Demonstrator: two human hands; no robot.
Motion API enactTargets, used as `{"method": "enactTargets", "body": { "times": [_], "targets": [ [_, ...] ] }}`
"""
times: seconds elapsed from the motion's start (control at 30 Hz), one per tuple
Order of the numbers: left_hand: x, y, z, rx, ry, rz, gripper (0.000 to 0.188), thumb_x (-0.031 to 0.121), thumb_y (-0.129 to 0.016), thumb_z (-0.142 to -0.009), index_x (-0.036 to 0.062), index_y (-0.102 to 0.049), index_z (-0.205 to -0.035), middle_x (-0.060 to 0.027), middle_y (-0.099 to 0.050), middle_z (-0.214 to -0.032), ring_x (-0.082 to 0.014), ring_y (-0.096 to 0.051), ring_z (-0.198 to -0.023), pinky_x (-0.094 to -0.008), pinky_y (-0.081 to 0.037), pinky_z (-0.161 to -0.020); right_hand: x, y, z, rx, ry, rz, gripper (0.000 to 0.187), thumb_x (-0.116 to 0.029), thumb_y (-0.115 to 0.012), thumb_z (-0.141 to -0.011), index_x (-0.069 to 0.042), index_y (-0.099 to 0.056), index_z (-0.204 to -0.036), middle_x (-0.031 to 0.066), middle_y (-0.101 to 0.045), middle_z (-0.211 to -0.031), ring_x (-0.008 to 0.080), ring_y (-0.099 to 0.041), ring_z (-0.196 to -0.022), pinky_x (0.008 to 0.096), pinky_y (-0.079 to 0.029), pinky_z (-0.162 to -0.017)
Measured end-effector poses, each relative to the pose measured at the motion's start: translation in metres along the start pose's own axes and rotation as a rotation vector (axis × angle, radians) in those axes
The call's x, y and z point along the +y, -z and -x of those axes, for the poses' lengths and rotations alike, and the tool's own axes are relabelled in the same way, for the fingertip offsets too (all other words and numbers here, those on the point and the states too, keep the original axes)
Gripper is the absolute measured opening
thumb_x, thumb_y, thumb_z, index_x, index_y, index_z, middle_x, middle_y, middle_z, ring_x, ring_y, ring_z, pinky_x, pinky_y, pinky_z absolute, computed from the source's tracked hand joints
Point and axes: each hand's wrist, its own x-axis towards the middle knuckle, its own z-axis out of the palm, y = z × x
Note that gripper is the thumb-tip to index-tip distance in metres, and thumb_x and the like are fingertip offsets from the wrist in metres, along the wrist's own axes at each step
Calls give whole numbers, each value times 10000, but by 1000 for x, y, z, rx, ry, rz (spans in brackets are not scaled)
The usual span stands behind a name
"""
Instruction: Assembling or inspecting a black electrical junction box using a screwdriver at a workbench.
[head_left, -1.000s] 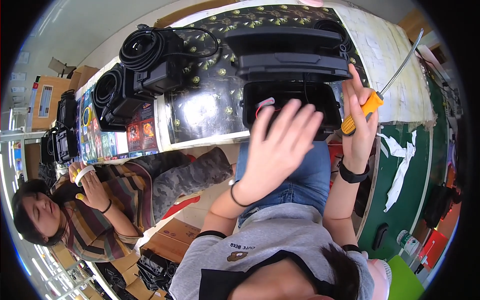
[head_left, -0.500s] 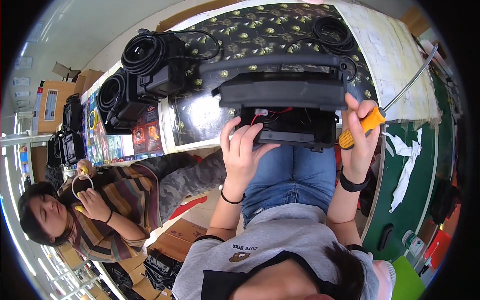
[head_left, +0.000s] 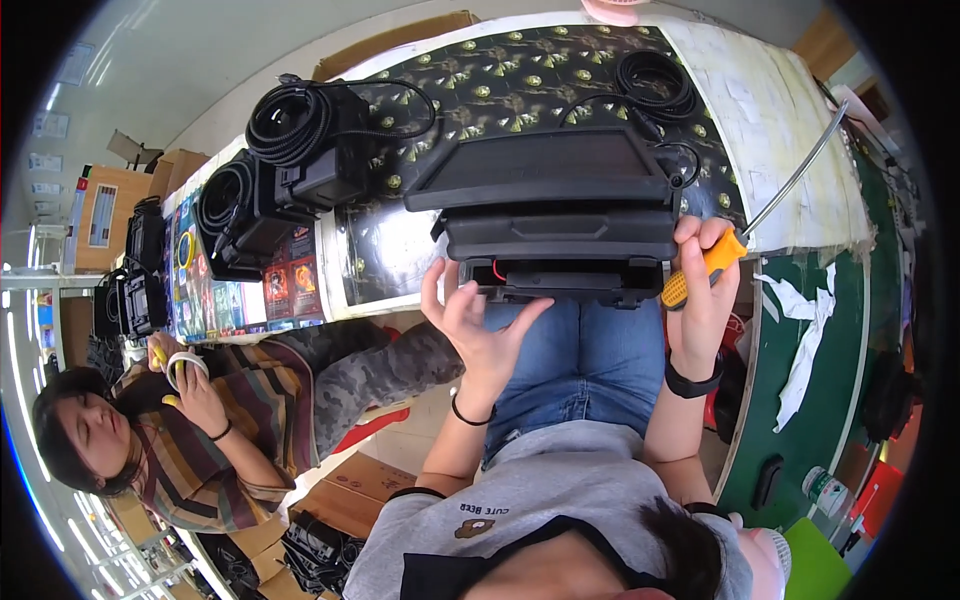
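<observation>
Box (head_left: 560, 294) sits at near edge of surface (head_left: 800, 160), over the lap, btwn both hands. Lid (head_left: 560, 237) is on but not shut: gap on near side shows red wire (head_left: 497, 271) inside. Wire's in; closing isn't done; latch state n/a, can't tell. Panel (head_left: 545, 165) is atop lid. L hand (head_left: 478, 335): fingers spread, thumb apart, at box's L front corner; firm contact unclear. R hand (head_left: 703, 300): fingers clamped on screwdriver (head_left: 722, 257), yellow handle, tips right by lid's R end. Coil (head_left: 655, 88) behind box; more boxes (head_left: 325, 165) far L; co-worker (head_left: 215, 430) w/ white ring (head_left: 187, 358).
</observation>
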Motion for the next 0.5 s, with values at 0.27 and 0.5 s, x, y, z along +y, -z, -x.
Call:
{"method": "enactTargets", "body": {
  "times": [0.27,0.5],
  "targets": [
    [-8,-3,-9,-24,182,176,885,-40,-884,-647,164,-287,-1268,-123,-253,-1492,-291,-392,-1338,-403,-439,-1054,12,0,-3,20,-34,30,150,-4,-569,-967,-60,-518,-1097,108,-596,-1138,194,-549,-1132,351,-362,-1086],
    [8,-8,-30,-88,194,102,615,3,-846,-736,23,-421,-1180,-197,-241,-1493,-306,-473,-1265,-396,-461,-1053,37,6,3,67,83,170,136,-12,-564,-975,-55,-513,-1094,89,-568,-1109,190,-537,-1113,340,-371,-1057]
  ]
}}
